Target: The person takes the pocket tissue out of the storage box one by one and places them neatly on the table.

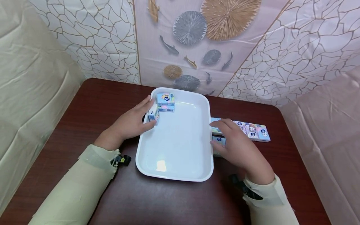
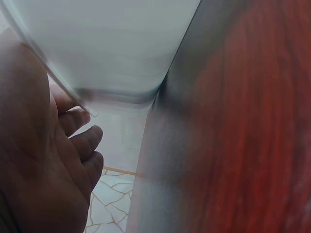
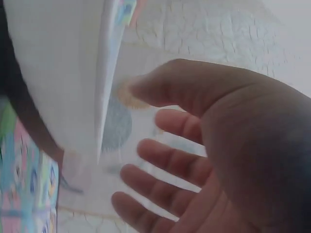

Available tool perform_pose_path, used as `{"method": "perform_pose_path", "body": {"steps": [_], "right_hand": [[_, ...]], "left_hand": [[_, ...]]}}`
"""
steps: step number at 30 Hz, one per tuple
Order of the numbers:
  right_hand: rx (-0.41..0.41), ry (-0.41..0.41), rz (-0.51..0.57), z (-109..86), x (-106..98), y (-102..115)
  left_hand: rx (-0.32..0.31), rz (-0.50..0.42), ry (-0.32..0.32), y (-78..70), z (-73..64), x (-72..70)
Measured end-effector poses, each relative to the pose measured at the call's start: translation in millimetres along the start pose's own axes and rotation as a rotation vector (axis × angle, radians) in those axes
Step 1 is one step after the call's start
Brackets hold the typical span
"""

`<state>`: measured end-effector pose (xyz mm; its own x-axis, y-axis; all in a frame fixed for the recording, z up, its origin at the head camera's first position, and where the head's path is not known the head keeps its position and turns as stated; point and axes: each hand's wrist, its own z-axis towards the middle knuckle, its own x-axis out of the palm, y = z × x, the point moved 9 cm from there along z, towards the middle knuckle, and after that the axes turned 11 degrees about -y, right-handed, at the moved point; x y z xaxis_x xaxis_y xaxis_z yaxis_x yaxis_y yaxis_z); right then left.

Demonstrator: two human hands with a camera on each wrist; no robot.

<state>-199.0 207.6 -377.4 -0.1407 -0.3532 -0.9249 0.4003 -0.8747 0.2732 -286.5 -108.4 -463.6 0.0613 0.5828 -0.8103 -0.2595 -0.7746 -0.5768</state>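
Observation:
A white tray lies on the table. Inside its far left corner sit small blue printed packs, looking like pocket tissue packs, one atop another. Just nearer, another pack stands on edge against the left wall. My left hand reaches over the left rim, its thumb and forefinger at either end of this pack; the other fingers hang outside the rim. My right hand has loosely bent, spread fingers holding nothing. In the head view its fingertips come close to the tray's right rim, above more packs.
To the tray's right, a row of similar packs runs along the dark wood table, partly covered by my right hand. Another pack sits nearer, beside the rim. Patterned cloth hangs behind the table's far edge.

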Motion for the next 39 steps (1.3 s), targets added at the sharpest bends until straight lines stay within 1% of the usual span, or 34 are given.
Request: {"method": "perform_pose_path", "body": {"steps": [3, 5, 13, 17, 24, 27, 32, 39], "right_hand": [[-0.056, -0.020, 0.012, 4.7, 3, 16], [-0.080, -0.020, 0.017, 8.0, 4, 25], [-0.142, 0.015, -0.001, 21.1, 10, 50], [-0.197, 0.010, 0.002, 29.1, 10, 63], [-0.277, -0.010, 0.043, 44.2, 12, 81], [-0.287, -0.010, 0.029, 49.9, 15, 85], [-0.276, 0.024, 0.023, 61.6, 24, 90], [-0.253, 0.083, 0.065, 84.3, 43, 94]], "left_hand": [[0.009, -0.005, 0.000, -0.1, 0.0, 0.0], [0.014, -0.008, -0.001, 0.0, 0.1, 0.0], [0.026, -0.011, -0.001, -2.1, 0.5, -0.8], [0.023, -0.010, -0.001, -2.1, 0.2, -1.2], [0.013, -0.012, 0.002, -1.9, 0.0, -1.3], [0.011, -0.012, 0.002, -2.5, 0.6, -0.6], [0.005, -0.003, 0.001, -2.2, 0.5, -0.2], [0.001, 0.002, -0.003, -0.8, -0.3, -0.3]]}}
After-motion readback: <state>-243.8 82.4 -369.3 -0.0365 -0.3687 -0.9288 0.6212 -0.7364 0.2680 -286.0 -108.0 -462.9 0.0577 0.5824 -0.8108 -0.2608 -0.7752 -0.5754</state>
